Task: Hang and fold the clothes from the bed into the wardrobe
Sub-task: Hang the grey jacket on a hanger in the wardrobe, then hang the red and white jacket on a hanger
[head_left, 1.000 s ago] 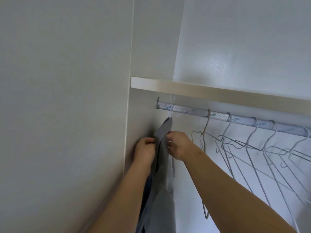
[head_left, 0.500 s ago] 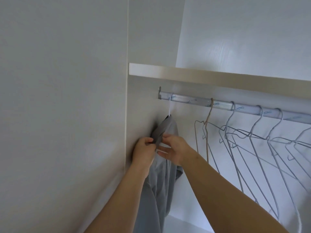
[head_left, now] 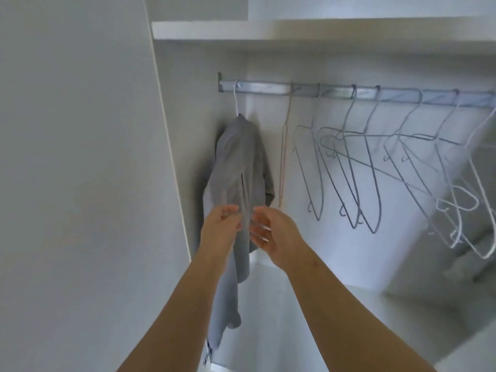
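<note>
The grey garment hangs inside the wardrobe at the far left end of the rail, just beside the wardrobe's left side panel. It hangs from a white wire hanger whose hook sits over the rail next to the bracket. The cloth falls in long soft folds, bunched narrow at the neck. One sleeve hangs down on the right, and the body trails down between the person's forearms.

A pale shelf runs above the rail. Further right on the rail hang a thin pinkish hanger and a row of empty grey wire hangers, tilted at different angles. White ones hang at the far right, blurred. The back panel is plain white, and a flat pale surface fills the left of the view.

The left hand is at the garment's left edge, its grip slack, fingers loosely curled and closed on nothing. The right hand is just right of the cloth, its grip wide, fingers spread and holding nothing. Whether either hand brushes the fabric cannot be told.
</note>
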